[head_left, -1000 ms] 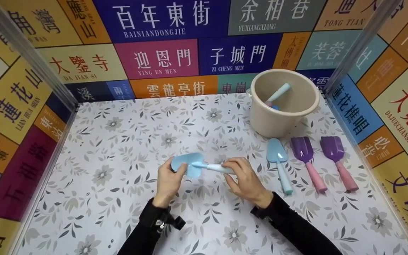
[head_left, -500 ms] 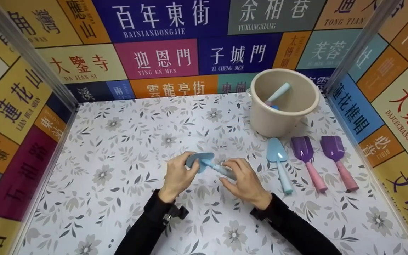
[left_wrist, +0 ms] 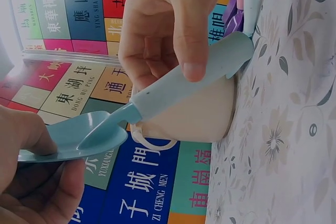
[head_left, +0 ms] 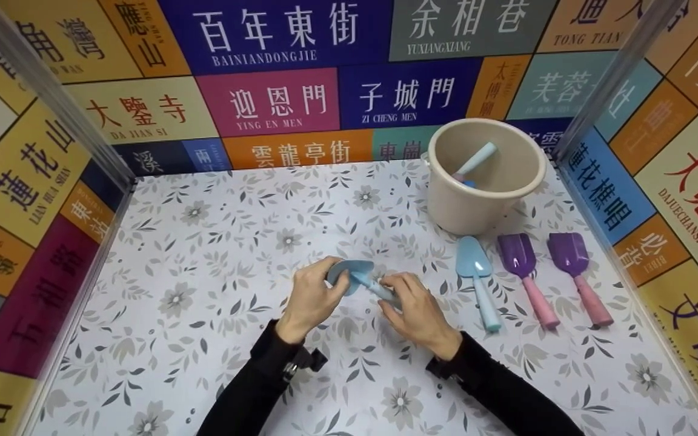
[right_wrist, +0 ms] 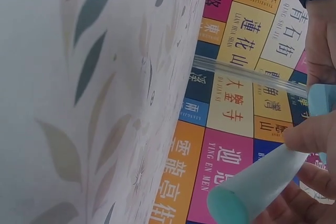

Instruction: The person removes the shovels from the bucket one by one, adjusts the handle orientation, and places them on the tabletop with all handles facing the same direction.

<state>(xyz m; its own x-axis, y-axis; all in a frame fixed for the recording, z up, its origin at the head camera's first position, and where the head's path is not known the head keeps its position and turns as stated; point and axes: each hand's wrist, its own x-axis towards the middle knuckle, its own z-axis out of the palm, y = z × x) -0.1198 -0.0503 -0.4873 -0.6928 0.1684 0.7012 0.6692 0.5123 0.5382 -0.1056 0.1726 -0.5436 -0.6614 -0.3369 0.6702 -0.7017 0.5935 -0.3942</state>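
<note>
Both hands share one light blue toy trowel (head_left: 358,268), raised over the middle of the table. My left hand (head_left: 311,298) pinches its blade between thumb and fingers, the thumb on the inner face. My right hand (head_left: 420,310) grips the pale handle, as the left wrist view shows, with the thumb laid along it (left_wrist: 184,80). In the right wrist view the handle's rounded turquoise end (right_wrist: 231,205) points away from the fingers. The blade is tipped up on its side, and part of it is hidden behind the left hand's fingers.
To the right lie another light blue trowel (head_left: 473,259) and two purple scoops (head_left: 517,254) with pink handles, side by side. Behind them stands a beige bucket (head_left: 470,209) holding a pale blue handle (head_left: 478,158). Printed sign panels (head_left: 282,100) wall the flowered table (head_left: 216,242).
My left hand has moved right, bringing the trowel's blade closer to my right hand and turning it from face-up onto its side. My right hand stays nearly in place on the handle.
</note>
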